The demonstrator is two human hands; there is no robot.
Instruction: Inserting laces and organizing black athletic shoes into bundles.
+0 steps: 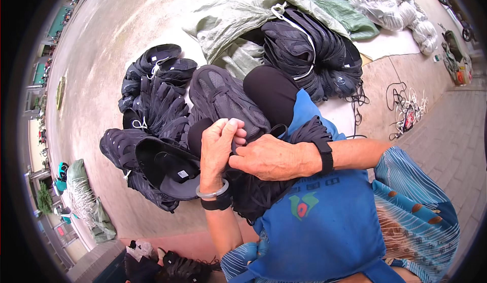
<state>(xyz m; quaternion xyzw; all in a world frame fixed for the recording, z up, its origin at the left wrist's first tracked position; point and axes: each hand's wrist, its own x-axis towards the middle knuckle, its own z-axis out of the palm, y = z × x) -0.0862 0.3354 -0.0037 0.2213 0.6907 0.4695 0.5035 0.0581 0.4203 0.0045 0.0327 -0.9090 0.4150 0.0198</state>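
My left hand [218, 145], with a pale bangle and black band on its wrist, is closed, thumb against fingers. My right hand [276, 157] is closed beside it, fingertips nearly meeting the left ones. What they pinch is hidden. Just beyond my hands, a black mesh shoe [228, 98] lies against my knee, its near end partly covered by them. Black laces [258, 194] lie bunched on my lap under my right hand, over a blue apron [319, 232]. Another black shoe [165, 166], its opening facing up, sits left of my left wrist.
Bundles of black shoe uppers [160, 100] tied with white cord lie at left. A larger tied bundle [309, 49] stands ahead, partly in a pale green woven sack [233, 16]. White wrapped bundles [385, 4] lie far right, tangled cords [408, 108] on the floor at right.
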